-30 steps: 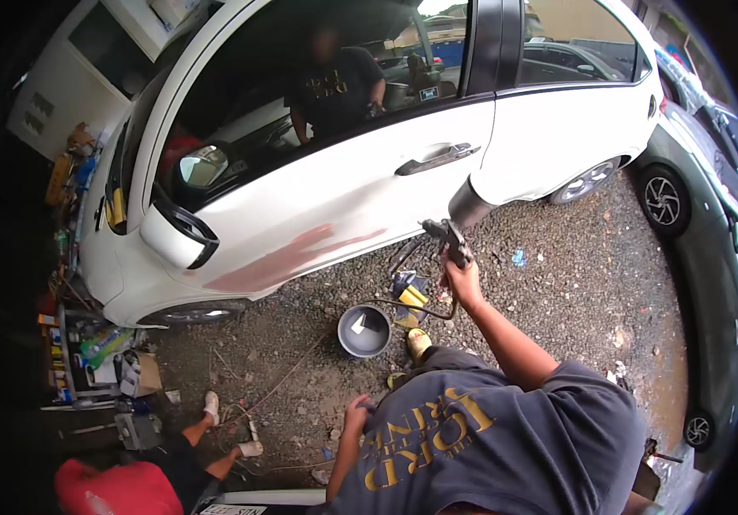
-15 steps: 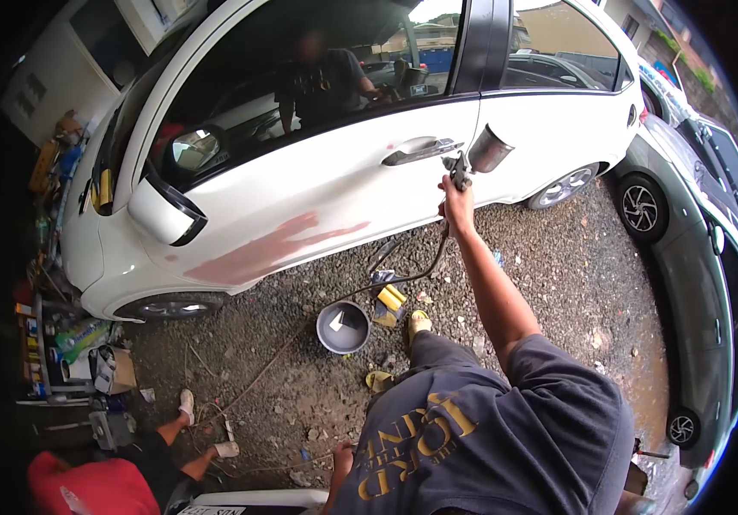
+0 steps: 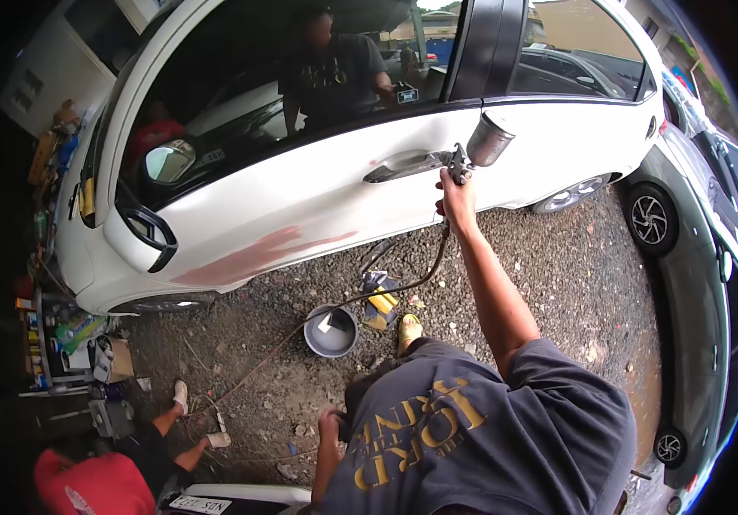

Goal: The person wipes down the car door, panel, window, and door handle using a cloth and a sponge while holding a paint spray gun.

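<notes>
My right hand (image 3: 456, 197) is wrapped round the grip of a paint spray gun (image 3: 460, 165) with a metal cup (image 3: 491, 139) on top. The gun is held in front of the door handle (image 3: 410, 165) of a white car (image 3: 300, 193); whether it touches the door I cannot tell. A dark hose (image 3: 429, 273) runs down from the gun across the gravel. Low on the front door spreads a reddish-brown patch (image 3: 257, 256). My left hand (image 3: 329, 422) hangs low beside my body, its fingers mostly hidden.
A grey basin (image 3: 332, 343) stands on the gravel beside yellow blocks (image 3: 382, 300). A person in a red shirt (image 3: 98, 485) is at lower left, near a cluttered shelf (image 3: 60, 348). Another car (image 3: 691, 300) stands along the right, and a white car with a plate (image 3: 201, 505) is behind.
The view has shifted a little, and the white car looks closer. Against the door, the spray gun now overlaps the handle's rear end. My left hand shows higher beside my body.
</notes>
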Demonstrator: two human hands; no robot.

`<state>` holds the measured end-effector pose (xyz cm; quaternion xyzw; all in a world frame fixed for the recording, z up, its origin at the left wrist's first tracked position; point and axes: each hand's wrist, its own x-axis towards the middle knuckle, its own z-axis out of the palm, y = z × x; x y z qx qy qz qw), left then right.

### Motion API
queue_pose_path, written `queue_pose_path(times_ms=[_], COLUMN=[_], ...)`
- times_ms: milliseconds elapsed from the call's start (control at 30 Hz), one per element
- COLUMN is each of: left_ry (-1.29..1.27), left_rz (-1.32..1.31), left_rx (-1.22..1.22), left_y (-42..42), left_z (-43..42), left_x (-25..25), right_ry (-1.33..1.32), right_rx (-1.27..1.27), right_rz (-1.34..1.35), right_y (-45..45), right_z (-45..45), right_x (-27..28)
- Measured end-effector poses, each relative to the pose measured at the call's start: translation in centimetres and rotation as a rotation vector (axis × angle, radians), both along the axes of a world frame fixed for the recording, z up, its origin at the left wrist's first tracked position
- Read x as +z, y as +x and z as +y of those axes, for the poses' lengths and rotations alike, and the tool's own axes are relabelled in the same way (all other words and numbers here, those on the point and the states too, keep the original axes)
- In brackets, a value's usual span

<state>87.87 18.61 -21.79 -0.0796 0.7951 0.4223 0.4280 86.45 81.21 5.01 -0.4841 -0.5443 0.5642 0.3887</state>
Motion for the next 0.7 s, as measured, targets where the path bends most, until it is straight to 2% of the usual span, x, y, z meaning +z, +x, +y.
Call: queue_pose_path(times_ms=[133,267,367,500,567,700], left_ry=[0.044,-0.054,-0.099,-0.132,-0.080,0.016], left_rz=[0.096,0.141,0.131,0.021,-0.059,-0.285], left_rx=[0.020,0.049,0.168,0.013,-0.027,0.165], left_y=[-2.1,-3.3,-4.0,-6.0,-7.1,-7.3], left_z=[2.5,5.5,6.3,6.7,7.2,5.5], left_x=[-5.0,-4.7,-5.7,-5.9,-2.2,-2.7], right_ry=[-0.005,0.008,0.027,0.080,0.085,0.156], right_rx=[0.026,-0.005,0.033,0.058,0.062,0.054], right_rz=[-0.024,-0.139,-0.221,-0.298,-0.328,-0.446], right_y=[1.1,1.2,1.0,-0.7,-1.8,-2.7], right_z=[1.5,2.4,2.1,0.3,-0.3,-0.7], right_x=[0.1,0.5,1.3,2.1,2.1,1.2])
